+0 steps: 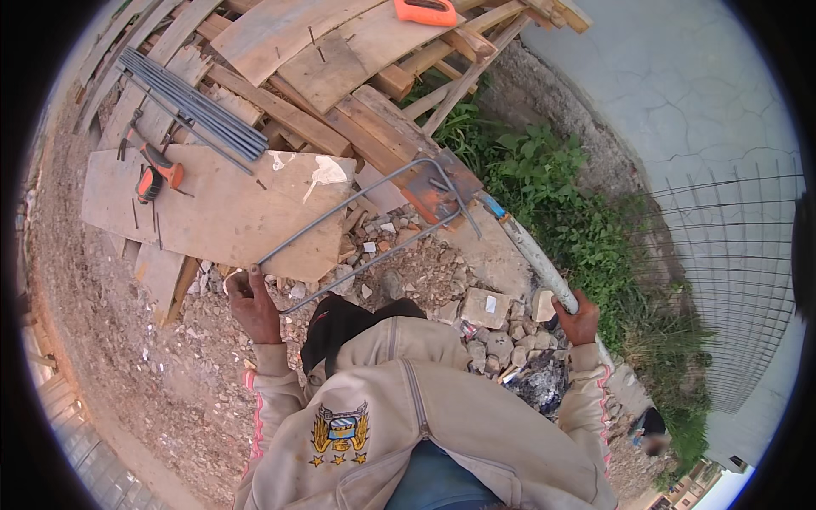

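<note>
My left hand (252,302) grips the end of a bent steel rod (323,213) shaped into a long open rectangle. The rod's far end lies across a rusty metal bending plate (448,174) on a wooden beam. My right hand (576,316) is closed round a long pale pipe (531,253) with a blue band near its far end, which reaches up to the plate. A plywood board (212,212) at left carries a hammer (157,157), a tape measure (148,184) and loose nails, with a bundle of straight rods (191,106) just beyond.
An orange-handled saw (425,12) rests on stacked timber at the top. Rubble (497,348) lies round my feet. Weeds (544,195), leaning wire mesh (722,280) and a cracked wall (697,85) line the right. A blurred person (653,429) is low at the right.
</note>
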The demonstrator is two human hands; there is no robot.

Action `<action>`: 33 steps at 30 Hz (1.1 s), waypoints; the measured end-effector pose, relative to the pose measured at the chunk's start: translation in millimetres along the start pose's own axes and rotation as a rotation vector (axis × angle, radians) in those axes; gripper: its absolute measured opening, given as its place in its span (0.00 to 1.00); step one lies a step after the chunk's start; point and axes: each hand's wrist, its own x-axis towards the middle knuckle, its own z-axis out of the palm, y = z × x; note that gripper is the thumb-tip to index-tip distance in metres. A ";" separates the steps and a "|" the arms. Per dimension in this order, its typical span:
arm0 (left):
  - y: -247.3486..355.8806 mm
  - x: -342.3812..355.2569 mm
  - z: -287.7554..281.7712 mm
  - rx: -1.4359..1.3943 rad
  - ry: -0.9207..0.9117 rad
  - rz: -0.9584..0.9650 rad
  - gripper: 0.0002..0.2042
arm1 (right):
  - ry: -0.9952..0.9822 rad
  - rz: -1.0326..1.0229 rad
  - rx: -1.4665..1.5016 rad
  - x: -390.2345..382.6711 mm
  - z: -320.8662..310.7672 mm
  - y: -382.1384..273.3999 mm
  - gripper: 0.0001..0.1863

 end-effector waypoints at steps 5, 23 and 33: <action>103.3 -55.9 36.0 0.309 0.002 0.739 0.37 | 0.042 -0.037 0.082 21.2 23.6 -1.9 0.18; 148.6 -51.7 148.8 0.709 -0.339 1.015 0.53 | -0.127 0.039 0.205 39.0 2.9 -2.6 0.17; 141.1 -43.4 151.8 0.640 -0.395 1.062 0.54 | -0.217 -0.272 -0.054 104.6 -39.0 33.0 0.14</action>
